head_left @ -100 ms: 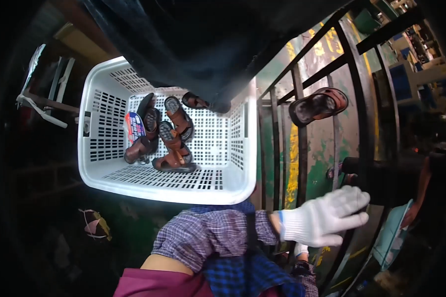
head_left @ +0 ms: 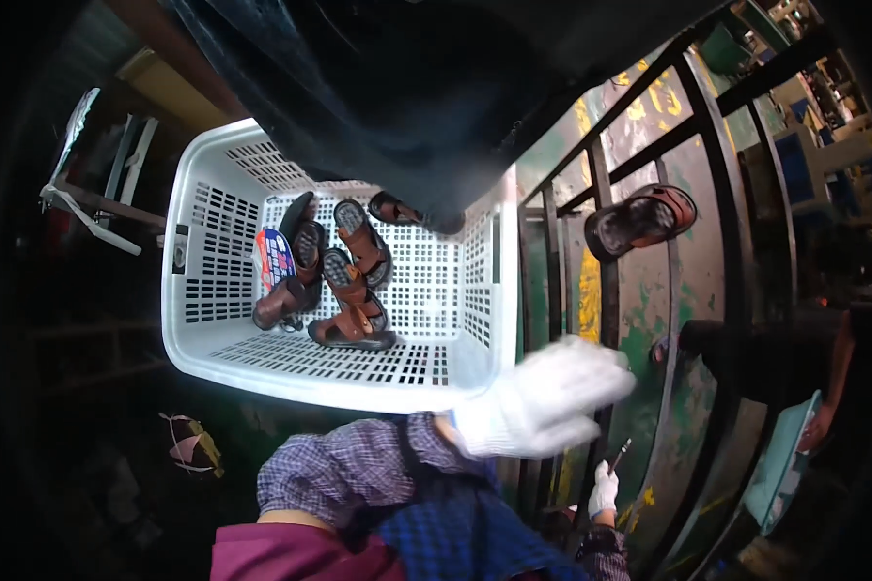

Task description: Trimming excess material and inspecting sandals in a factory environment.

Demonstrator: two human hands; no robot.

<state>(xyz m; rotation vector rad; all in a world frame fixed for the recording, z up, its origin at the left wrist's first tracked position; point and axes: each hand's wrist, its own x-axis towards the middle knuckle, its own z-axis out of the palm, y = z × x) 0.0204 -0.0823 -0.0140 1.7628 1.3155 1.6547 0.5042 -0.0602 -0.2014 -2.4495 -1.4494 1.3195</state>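
My left hand (head_left: pixel 545 399), in a white knit glove, is blurred by motion beside the near right corner of a white plastic basket (head_left: pixel 339 395). Its fingers are stretched out and nothing shows in them. Lower down, smaller, my right hand (head_left: pixel 603 491), also in a white glove, is closed round a thin dark stick-like tool with a pale tip (head_left: pixel 624 450); its exact kind is unclear. Several brown sandals (head_left: pixel 344 276) lie jumbled in the basket, beside a red and blue printed card (head_left: pixel 275 259). One more brown sandal (head_left: pixel 641 221) rests on a black metal rack (head_left: pixel 729 184).
A person in dark clothing (head_left: pixel 388 87) stands at the far side, partly over the basket. At the right another person's hand (head_left: pixel 820 426) touches a pale green tray (head_left: pixel 783 474). Green floor with yellow markings (head_left: pixel 589 300) shows through the rack bars.
My left hand has swung left, from over the rack toward the basket's corner. My right hand has risen further into view, and its thin tool now shows. The whole view has shifted slightly.
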